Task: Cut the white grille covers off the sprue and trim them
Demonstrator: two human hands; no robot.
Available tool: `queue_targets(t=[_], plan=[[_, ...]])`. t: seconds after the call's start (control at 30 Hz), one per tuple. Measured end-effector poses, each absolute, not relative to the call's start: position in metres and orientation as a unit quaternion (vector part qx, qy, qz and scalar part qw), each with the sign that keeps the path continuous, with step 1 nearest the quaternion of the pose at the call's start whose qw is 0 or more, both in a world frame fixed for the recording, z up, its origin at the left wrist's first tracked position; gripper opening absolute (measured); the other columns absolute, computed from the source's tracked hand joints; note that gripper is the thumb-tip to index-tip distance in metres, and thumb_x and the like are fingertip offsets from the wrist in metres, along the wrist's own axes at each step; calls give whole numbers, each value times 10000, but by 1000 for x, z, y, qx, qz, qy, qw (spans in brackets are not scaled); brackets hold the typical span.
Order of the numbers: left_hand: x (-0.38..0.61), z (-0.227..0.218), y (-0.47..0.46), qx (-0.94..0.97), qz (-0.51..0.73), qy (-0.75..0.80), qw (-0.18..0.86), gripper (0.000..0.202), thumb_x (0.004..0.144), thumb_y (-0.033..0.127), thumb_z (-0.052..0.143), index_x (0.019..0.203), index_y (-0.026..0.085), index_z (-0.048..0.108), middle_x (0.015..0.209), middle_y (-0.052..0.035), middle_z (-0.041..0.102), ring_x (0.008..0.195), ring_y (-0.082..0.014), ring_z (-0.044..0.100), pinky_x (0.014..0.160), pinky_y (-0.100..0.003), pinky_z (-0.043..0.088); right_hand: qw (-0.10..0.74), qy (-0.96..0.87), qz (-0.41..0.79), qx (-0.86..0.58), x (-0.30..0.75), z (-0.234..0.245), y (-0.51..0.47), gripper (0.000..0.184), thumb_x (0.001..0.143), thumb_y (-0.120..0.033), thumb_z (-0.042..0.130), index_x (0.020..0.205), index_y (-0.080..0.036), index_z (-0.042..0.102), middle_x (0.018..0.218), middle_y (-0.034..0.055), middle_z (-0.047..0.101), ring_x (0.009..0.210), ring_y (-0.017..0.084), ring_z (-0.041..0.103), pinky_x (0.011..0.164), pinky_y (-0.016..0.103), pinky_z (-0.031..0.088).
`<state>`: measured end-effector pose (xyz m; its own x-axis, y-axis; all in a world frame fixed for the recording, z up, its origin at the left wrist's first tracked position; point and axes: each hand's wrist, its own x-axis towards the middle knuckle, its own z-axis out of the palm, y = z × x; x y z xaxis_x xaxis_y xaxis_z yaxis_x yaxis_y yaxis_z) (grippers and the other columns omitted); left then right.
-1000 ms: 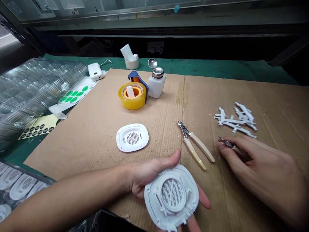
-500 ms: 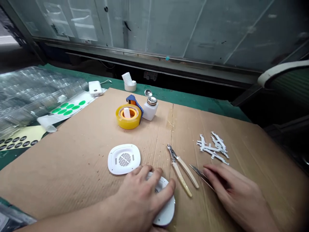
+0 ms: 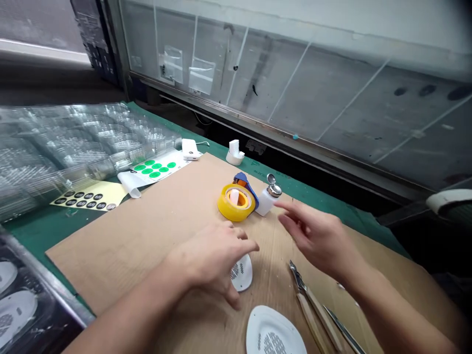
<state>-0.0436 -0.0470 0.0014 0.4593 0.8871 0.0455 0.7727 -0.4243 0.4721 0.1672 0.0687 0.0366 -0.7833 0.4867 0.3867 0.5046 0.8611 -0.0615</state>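
Note:
My left hand [image 3: 216, 260] hovers, fingers spread, above a white plastic cover with slotted holes [image 3: 241, 273], hiding part of it. I cannot tell whether the fingertips touch the cover. A second such cover [image 3: 275, 332] lies nearer to me, cut off by the bottom edge. My right hand [image 3: 313, 233] is stretched out with index finger and thumb apart, holding nothing. Its index fingertip is close to a white pump bottle [image 3: 265, 202] with its metal lid flipped up. Tweezers [image 3: 342, 328] lie on the cardboard [image 3: 173, 216] beside side cutters [image 3: 309, 305].
A yellow tape roll [image 3: 236, 204] with a blue dispenser is beside the bottle. Clear plastic trays [image 3: 92, 142], green sticker sheet [image 3: 155, 167] and black sticker sheet [image 3: 88, 195] lie left. A box with more covers [image 3: 18, 309] stands at lower left.
My right hand has let go of the tweezers and moved forward to the bottle. My left hand has left the nearer cover for the farther one. The view has turned left.

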Motion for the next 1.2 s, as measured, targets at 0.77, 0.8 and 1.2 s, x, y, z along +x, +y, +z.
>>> queue_targets(t=[0.77,0.8,1.2], plan=[[-41,-13,-33,573,461,331,592,686,477,268,870,1131,204,671,1084,-71,652,996,-266,599,833,-344,466,330,-842,333,-267,145,31,92,228,885,-379,652,1027,-212,588,982,71,684,836,183,657,666,291,564],[-39,-14,-32,512,495,285,642,688,486,267,858,1140,184,659,1123,-97,643,1014,-269,597,844,-346,461,355,-827,345,-267,158,33,85,210,890,-361,644,1044,-227,593,963,60,681,842,185,662,685,298,569],[-1,-14,-35,63,695,187,691,530,921,555,297,1201,191,563,1137,-140,652,968,-275,661,851,-473,532,374,-809,313,-327,207,18,-22,316,915,-260,621,1227,-282,575,933,20,698,732,142,703,627,210,600]])
